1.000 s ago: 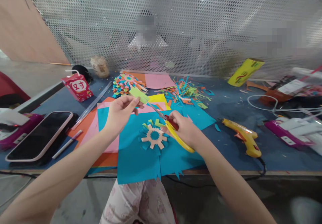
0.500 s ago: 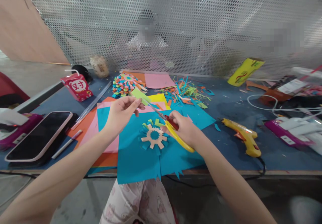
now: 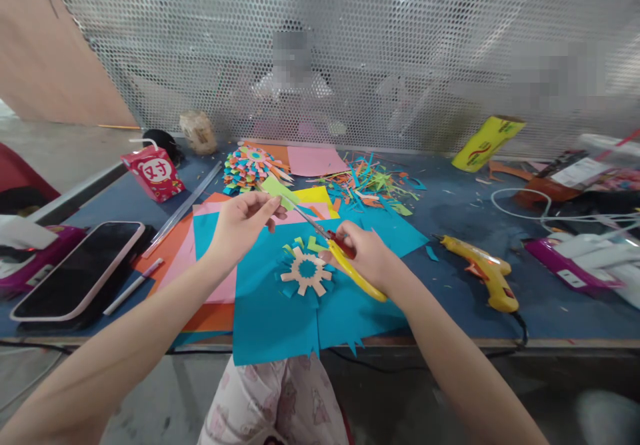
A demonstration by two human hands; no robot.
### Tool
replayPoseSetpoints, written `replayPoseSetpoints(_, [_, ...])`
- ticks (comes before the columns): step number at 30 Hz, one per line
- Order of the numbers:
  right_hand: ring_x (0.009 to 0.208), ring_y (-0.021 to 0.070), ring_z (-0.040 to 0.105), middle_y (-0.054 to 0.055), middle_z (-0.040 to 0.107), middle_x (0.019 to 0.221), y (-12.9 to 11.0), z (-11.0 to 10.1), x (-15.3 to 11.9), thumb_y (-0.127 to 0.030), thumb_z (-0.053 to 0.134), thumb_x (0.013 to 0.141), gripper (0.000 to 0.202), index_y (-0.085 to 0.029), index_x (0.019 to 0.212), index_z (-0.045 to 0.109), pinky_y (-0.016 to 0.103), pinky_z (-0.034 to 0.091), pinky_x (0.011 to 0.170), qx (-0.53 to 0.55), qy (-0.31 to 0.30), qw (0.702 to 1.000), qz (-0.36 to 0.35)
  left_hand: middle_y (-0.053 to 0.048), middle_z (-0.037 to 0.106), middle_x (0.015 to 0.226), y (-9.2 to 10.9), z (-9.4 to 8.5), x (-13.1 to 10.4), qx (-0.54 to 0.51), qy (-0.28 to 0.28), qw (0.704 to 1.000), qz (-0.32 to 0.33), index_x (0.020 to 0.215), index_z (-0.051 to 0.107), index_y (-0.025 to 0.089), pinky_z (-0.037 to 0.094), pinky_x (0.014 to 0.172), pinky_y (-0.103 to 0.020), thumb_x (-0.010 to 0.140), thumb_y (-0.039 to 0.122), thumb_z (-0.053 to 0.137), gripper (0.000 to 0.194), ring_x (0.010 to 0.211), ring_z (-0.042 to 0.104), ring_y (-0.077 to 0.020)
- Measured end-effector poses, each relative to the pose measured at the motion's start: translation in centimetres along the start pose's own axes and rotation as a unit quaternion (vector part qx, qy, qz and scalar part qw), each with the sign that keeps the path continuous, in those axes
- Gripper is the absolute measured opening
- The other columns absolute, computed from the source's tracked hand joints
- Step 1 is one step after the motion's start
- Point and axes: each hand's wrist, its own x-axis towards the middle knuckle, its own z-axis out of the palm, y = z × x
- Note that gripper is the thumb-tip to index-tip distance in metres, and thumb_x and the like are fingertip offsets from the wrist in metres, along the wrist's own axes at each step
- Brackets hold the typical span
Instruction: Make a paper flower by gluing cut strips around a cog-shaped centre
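Observation:
Between thumb and fingers, my left hand (image 3: pixel 253 217) pinches a small light green paper piece (image 3: pixel 278 190). The scissors (image 3: pixel 354 273), with yellow and red handles, are in my right hand (image 3: pixel 364 253); their blades meet the green paper's right edge. Below both hands, a paper ring with peach, blue and green tabs (image 3: pixel 306 269) lies on blue sheets (image 3: pixel 275 325). Behind my left hand sits a finished-looking multicoloured fringed paper flower (image 3: pixel 255 165). Thin paper cuttings (image 3: pixel 367 182) are heaped beyond the scissors.
A yellow glue gun (image 3: pixel 483 268) lies at the right, near a purple power strip (image 3: pixel 575 268). On the left are a phone (image 3: pixel 83 268), a white pen (image 3: pixel 134 286), clear sticks (image 3: pixel 185 206) and a red drink box (image 3: pixel 154 173). Perforated metal (image 3: pixel 350 52) stands behind.

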Motion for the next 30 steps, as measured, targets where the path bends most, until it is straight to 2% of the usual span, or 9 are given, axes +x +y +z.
replayPoseSetpoints(5, [0.055,0.0118,0.039,-0.006,0.044,0.059,0.04,-0.04,0.05,-0.062,0.055,0.073,0.043,-0.024,0.074,0.035,0.025,0.024,0.052,-0.006,0.006,1.0,-0.015,-0.004,0.068,0.066,-0.12,-0.01,0.02,0.01,-0.01,1.0,0.002,0.066,0.064,0.014,0.045,0.046,-0.022,0.076,0.039,0.067,0.027,0.046,0.055,-0.0086])
replayPoseSetpoints(12, [0.052,0.0109,0.038,-0.007,0.043,0.055,-0.25,-0.05,0.06,-0.062,0.059,0.071,0.046,-0.024,0.073,0.034,0.024,0.023,0.05,0.001,-0.005,1.0,0.003,-0.004,0.067,0.065,-0.22,-0.1,0.02,0.009,-0.008,1.0,0.006,0.066,0.064,0.015,0.045,0.046,-0.022,0.077,0.036,0.066,0.024,0.046,0.055,-0.0086])
replayPoseSetpoints(22, [0.06,0.0155,0.049,-0.002,0.054,0.063,-0.03,0.01,0.18,-0.061,0.055,0.076,0.042,-0.023,0.078,0.039,0.025,0.027,0.055,-0.047,-0.007,0.999,-0.011,-0.005,0.069,0.065,0.13,0.21,-0.11,0.009,-0.021,1.0,0.012,0.064,0.063,0.015,0.044,0.046,-0.023,0.074,0.039,0.068,0.026,0.045,0.054,-0.0091])
replayPoseSetpoints(30, [0.055,0.0137,0.044,-0.004,0.048,0.057,0.11,0.24,0.26,-0.061,0.054,0.077,0.041,-0.024,0.076,0.037,0.025,0.025,0.053,-0.042,-0.012,0.999,-0.006,-0.004,0.067,0.064,0.17,0.23,-0.16,0.011,-0.022,1.0,0.011,0.064,0.063,0.015,0.044,0.046,-0.023,0.074,0.041,0.068,0.028,0.045,0.054,-0.009])
